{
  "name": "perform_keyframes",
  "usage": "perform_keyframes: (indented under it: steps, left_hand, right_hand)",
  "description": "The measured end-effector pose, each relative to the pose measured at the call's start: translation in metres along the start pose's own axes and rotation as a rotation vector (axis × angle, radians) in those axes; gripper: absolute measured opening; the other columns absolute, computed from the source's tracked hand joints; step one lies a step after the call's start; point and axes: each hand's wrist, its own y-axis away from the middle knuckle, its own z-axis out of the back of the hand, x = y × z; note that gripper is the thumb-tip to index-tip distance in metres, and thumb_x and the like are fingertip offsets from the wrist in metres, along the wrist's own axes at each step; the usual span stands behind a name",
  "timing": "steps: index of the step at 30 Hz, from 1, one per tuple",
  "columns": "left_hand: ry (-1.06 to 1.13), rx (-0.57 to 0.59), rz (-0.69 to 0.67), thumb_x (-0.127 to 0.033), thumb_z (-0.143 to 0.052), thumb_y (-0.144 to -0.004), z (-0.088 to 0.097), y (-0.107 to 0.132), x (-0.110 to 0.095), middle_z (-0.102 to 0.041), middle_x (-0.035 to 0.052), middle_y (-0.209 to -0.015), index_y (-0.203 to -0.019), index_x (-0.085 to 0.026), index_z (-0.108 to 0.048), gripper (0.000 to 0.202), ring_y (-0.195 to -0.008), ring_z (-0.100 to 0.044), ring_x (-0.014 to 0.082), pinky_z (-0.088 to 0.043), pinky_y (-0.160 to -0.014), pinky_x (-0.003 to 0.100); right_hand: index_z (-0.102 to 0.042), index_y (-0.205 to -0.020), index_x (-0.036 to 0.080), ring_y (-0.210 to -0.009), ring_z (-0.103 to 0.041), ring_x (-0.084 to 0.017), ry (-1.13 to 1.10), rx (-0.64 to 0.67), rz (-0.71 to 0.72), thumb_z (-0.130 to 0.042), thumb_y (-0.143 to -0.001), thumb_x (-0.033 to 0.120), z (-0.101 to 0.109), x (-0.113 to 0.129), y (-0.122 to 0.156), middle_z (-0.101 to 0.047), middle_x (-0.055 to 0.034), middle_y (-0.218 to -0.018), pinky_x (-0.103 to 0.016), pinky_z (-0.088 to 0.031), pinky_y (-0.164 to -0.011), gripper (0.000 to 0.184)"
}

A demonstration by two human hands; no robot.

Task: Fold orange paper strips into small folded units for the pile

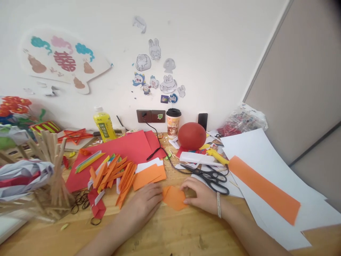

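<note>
A small sheet of orange paper (174,199) with folded corners lies on the wooden table between my two hands. My left hand (147,200) rests at its left edge, fingers together and fingertips on the paper. With thumb and bent fingers, my right hand (200,195) grips the right side of the sheet; a bracelet circles that wrist. Just behind my left hand are stacked orange paper pieces (149,176). Folded orange paper strips (113,174) are heaped to the left. Black-handled scissors (213,177) lie beyond my right hand.
Large white sheets (253,149) and an orange strip (265,190) spread on the right. Behind stand a red balloon (191,136), a lidded paper cup (173,124) and a yellow bottle (103,124). A black cable (157,137) crosses red paper (133,145). Wooden sticks (54,160) stand left.
</note>
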Motion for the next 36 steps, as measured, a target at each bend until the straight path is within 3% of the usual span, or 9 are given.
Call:
perform_keyframes:
  steps: [4,9,18,21,25,29,33,36]
  left_hand:
    - [0.009,0.014,-0.050,-0.018,-0.034,-0.094,0.003,0.000,-0.008,-0.065,0.0077,-0.098,-0.097,-0.017,-0.060,0.026,-0.101,-0.058,0.0182,-0.048,-0.092,0.036]
    - [0.056,0.059,0.014,-0.018,-0.031,-0.095,0.004,-0.002,-0.013,-0.062,0.0061,-0.095,-0.094,-0.018,-0.058,0.027,-0.089,-0.059,0.0153,-0.052,-0.079,0.026]
    - [0.056,0.047,0.120,-0.023,-0.034,-0.094,0.001,0.000,-0.014,-0.060,0.0064,-0.088,-0.093,-0.017,-0.054,0.021,-0.081,-0.057,0.0175,-0.049,-0.073,0.028]
    - [0.004,0.044,0.090,-0.021,-0.029,-0.096,0.002,0.000,-0.015,-0.059,0.0060,-0.085,-0.092,-0.017,-0.054,0.026,-0.079,-0.055,0.0176,-0.048,-0.071,0.029]
    - [-0.055,0.030,0.027,-0.018,-0.027,-0.096,0.000,0.000,-0.016,-0.058,0.0050,-0.082,-0.090,-0.017,-0.055,0.029,-0.078,-0.053,0.0181,-0.047,-0.070,0.030]
    - [-0.063,0.000,0.081,-0.018,-0.034,-0.094,-0.006,0.000,-0.018,-0.056,0.0041,-0.078,-0.082,-0.017,-0.055,0.025,-0.074,-0.052,0.0183,-0.046,-0.066,0.030]
    - [-0.033,0.014,0.147,-0.020,-0.030,-0.095,-0.009,-0.003,-0.020,-0.055,0.0046,-0.078,-0.080,-0.016,-0.056,0.031,-0.073,-0.052,0.0176,-0.047,-0.067,0.030]
    - [0.023,-0.009,0.228,-0.018,-0.030,-0.093,-0.010,-0.005,-0.020,-0.055,0.0048,-0.078,-0.078,-0.017,-0.057,0.031,-0.074,-0.053,0.0176,-0.047,-0.068,0.030]
  right_hand:
    - [-0.058,-0.085,0.020,-0.086,-0.055,-0.017,0.063,-0.030,0.146,-0.067,-0.074,0.023,0.001,0.001,0.003,-0.062,-0.0025,-0.090,-0.030,-0.041,-0.078,0.015]
    - [-0.058,-0.078,0.020,-0.083,-0.051,-0.020,0.343,-0.001,0.299,-0.076,-0.060,0.050,-0.004,0.005,0.004,-0.060,-0.0025,-0.087,-0.035,-0.036,-0.079,0.040]
    - [-0.057,-0.084,0.018,-0.081,-0.051,-0.019,0.528,-0.039,0.370,-0.058,-0.081,0.021,-0.002,0.010,0.004,-0.060,-0.0055,-0.087,-0.031,-0.038,-0.076,0.005]
    - [-0.057,-0.082,0.018,-0.076,-0.050,-0.019,0.627,-0.094,0.410,-0.051,-0.085,0.018,-0.005,0.009,0.004,-0.060,-0.0058,-0.081,-0.031,-0.035,-0.070,0.007]
    - [-0.058,-0.083,0.016,-0.069,-0.048,-0.017,0.731,-0.162,0.413,-0.043,-0.090,0.016,-0.010,0.005,0.002,-0.059,-0.0050,-0.075,-0.029,-0.030,-0.062,0.017]
    - [-0.058,-0.075,0.017,-0.070,-0.047,-0.017,0.767,-0.149,0.406,-0.042,-0.091,0.017,-0.014,0.004,0.001,-0.059,-0.0044,-0.075,-0.030,-0.029,-0.062,0.022]
    - [-0.059,-0.076,0.018,-0.075,-0.048,-0.017,0.644,-0.086,0.306,-0.050,-0.087,0.021,-0.015,0.007,0.002,-0.059,-0.0046,-0.080,-0.030,-0.033,-0.066,0.014]
    - [-0.058,-0.075,0.019,-0.079,-0.049,-0.017,0.457,-0.099,0.131,-0.058,-0.081,0.021,-0.017,0.009,0.001,-0.058,-0.0028,-0.082,-0.028,-0.035,-0.067,0.006]
